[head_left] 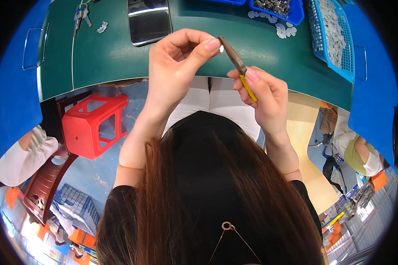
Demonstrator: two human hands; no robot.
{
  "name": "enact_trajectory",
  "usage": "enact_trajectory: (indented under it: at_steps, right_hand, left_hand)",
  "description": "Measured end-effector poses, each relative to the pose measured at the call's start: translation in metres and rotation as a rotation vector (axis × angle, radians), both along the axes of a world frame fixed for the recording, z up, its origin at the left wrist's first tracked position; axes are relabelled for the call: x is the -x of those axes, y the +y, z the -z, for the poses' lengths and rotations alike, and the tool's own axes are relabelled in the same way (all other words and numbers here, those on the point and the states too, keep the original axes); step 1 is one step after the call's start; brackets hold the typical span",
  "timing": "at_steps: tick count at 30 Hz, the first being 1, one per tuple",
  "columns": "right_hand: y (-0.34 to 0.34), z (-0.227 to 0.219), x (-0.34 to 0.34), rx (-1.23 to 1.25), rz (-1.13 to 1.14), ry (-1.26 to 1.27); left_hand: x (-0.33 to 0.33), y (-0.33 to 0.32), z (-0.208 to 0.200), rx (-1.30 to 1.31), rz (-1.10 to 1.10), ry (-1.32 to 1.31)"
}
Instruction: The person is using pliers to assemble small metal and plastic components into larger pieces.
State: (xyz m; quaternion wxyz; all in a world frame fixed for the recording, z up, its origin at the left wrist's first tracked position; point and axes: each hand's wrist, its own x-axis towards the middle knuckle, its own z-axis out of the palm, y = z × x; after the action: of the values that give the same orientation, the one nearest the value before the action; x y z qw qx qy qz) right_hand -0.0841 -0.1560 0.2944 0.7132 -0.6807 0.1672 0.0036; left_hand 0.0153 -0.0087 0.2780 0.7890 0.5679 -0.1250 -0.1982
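My left hand point(181, 55) is raised over the near edge of the green table, thumb and forefinger pinching a small whitish piece point(221, 49). In my right hand point(265, 90) is a pair of pliers point(234, 57) with yellow handles and long, narrow dark jaws. The pliers slant up and left, so that their tips meet the fingertips of my left hand at the small piece. Whether the jaws grip the piece cannot be made out; my fingertips cover part of it.
On the green table point(106, 57) lie a dark-screened phone point(149, 24), keys point(80, 17) and a small clear piece point(102, 27). A blue basket point(347, 62) holds many whitish pieces; a blue bin point(300, 13) holds small metal parts. Loose pieces point(282, 31) lie nearby. A red stool point(86, 132) stands below left.
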Motion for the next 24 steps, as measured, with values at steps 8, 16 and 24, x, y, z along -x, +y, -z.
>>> enact_trajectory:
  at_steps: [8,16,24]
  right_hand:
    - [0.0057,-0.0043,0.0003,0.152,0.067,-0.060]
    - [0.0045,-0.0059,0.0011,0.192,0.050,-0.071]
    - [-0.0027,-0.0036,0.0019,-0.076,-0.011,0.051]
  left_hand:
    - [0.0025,-0.0010,-0.0025,-0.071,-0.031,-0.046]
    - [0.0026,-0.0003,-0.0024,-0.070,-0.022,-0.039]
    - [0.0028,-0.0010,-0.0032,-0.034,-0.024,-0.024]
